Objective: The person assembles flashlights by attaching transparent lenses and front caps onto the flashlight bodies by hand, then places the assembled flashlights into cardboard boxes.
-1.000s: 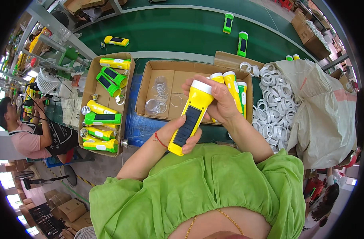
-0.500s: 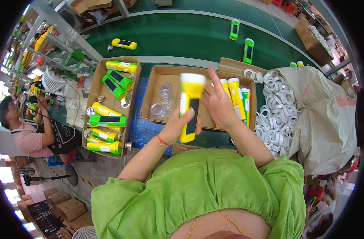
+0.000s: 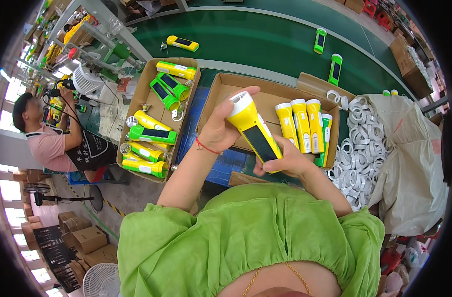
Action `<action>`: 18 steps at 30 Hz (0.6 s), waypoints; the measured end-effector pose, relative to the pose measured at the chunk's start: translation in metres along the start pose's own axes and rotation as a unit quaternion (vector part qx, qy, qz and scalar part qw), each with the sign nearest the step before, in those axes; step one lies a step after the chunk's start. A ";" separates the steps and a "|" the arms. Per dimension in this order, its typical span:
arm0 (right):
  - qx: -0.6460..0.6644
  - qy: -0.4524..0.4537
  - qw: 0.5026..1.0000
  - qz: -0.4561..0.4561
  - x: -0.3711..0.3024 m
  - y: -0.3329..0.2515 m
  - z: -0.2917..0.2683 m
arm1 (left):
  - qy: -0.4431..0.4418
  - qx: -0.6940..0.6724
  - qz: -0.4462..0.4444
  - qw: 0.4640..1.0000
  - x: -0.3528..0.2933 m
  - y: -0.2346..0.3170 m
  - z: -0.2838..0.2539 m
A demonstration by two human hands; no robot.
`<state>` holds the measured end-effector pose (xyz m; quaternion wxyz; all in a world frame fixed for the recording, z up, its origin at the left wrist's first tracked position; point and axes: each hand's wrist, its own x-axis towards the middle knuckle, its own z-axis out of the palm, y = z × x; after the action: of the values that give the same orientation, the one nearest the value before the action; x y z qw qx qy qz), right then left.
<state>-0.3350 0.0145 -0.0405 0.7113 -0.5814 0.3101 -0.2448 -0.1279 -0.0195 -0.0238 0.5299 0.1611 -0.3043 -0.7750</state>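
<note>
Head view: the left hand [image 3: 219, 130] grips the white end [image 3: 241, 103] of a yellow flashlight [image 3: 259, 141]. The right hand [image 3: 291, 159] pinches its other end [image 3: 277, 151].

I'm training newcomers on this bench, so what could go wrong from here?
The yellow flashlight could slip if the left hand at its white head and the right hand at its lower end loosen together. The right forearm appears close to the loose white rings and might scatter some.
</note>
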 end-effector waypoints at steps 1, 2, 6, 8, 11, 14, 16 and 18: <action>0.217 -0.045 0.974 0.043 -0.002 -0.003 0.003 | -0.043 -0.021 -0.014 0.999 0.000 0.001 -0.002; 0.260 -0.068 0.960 0.076 -0.003 -0.008 0.004 | -0.019 0.008 -0.007 1.000 0.000 0.000 -0.002; 0.098 -0.011 0.989 0.106 -0.003 -0.006 -0.003 | -0.002 0.093 0.010 0.996 0.002 0.003 0.018; -0.001 0.027 0.994 0.105 -0.006 -0.015 0.004 | 0.003 0.123 0.014 0.992 0.002 0.004 0.022; -0.394 0.267 0.866 -0.155 -0.002 0.007 0.010 | 0.100 0.185 0.048 0.976 0.003 0.000 0.032; -0.530 0.292 0.780 -0.159 0.009 0.010 -0.005 | 0.180 0.180 0.082 0.964 0.000 -0.021 0.016; -0.567 0.296 0.758 -0.131 0.004 0.010 0.000 | 0.215 0.151 0.058 0.963 0.002 -0.020 0.014; -0.430 0.229 0.871 -0.067 0.003 0.011 0.001 | 0.142 0.148 0.028 0.978 0.007 -0.007 0.012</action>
<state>-0.3327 0.0154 -0.0520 0.2818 -0.7769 0.4991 -0.2606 -0.1425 -0.0203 -0.0188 0.5596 0.3373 -0.3417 -0.6755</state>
